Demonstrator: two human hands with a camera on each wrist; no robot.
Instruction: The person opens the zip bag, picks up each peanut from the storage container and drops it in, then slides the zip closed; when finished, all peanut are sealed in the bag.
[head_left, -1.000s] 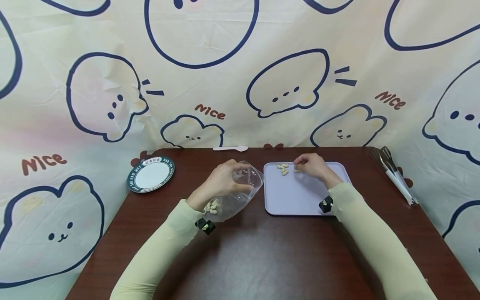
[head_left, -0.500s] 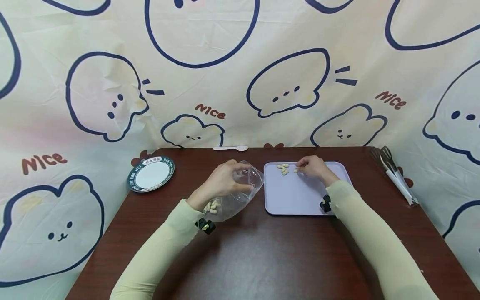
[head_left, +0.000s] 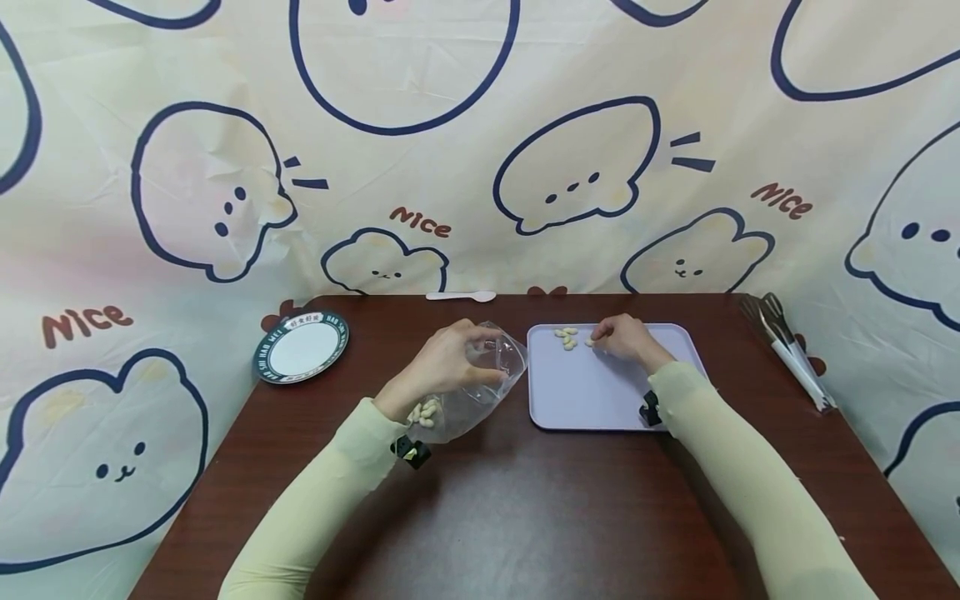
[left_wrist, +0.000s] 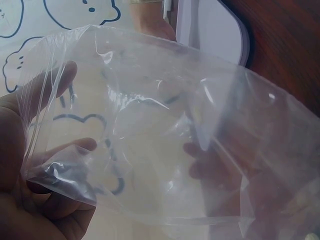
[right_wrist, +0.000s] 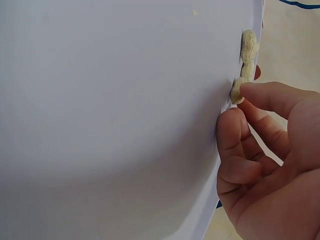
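Note:
My left hand [head_left: 450, 358] holds a clear plastic bag [head_left: 480, 404] by its upper part, the thumb and fingers spread apart at its mouth. Several unshelled peanuts [head_left: 425, 413] lie at the bag's lower end. In the left wrist view the see-through bag [left_wrist: 150, 150] fills most of the frame. Over the far part of a pale lilac tray [head_left: 585, 396], my right hand [head_left: 630, 342] pinches one peanut [right_wrist: 237, 91] at its fingertips, close to the tray surface. More peanuts [head_left: 569, 344] lie in a small group at the tray's far left, just left of that hand.
A green-rimmed plate [head_left: 303, 350] stands at the table's left back edge. Along the back edge lies a white spoon [head_left: 461, 296]. Kitchen utensils with white handles [head_left: 801, 375], one a whisk, lie at the right edge. A printed cloth [head_left: 480, 175] hangs behind the brown table [head_left: 480, 517].
My right hand has come slightly nearer on the tray, and the peanut at its fingertips shows more clearly. The left hand and bag stay in place.

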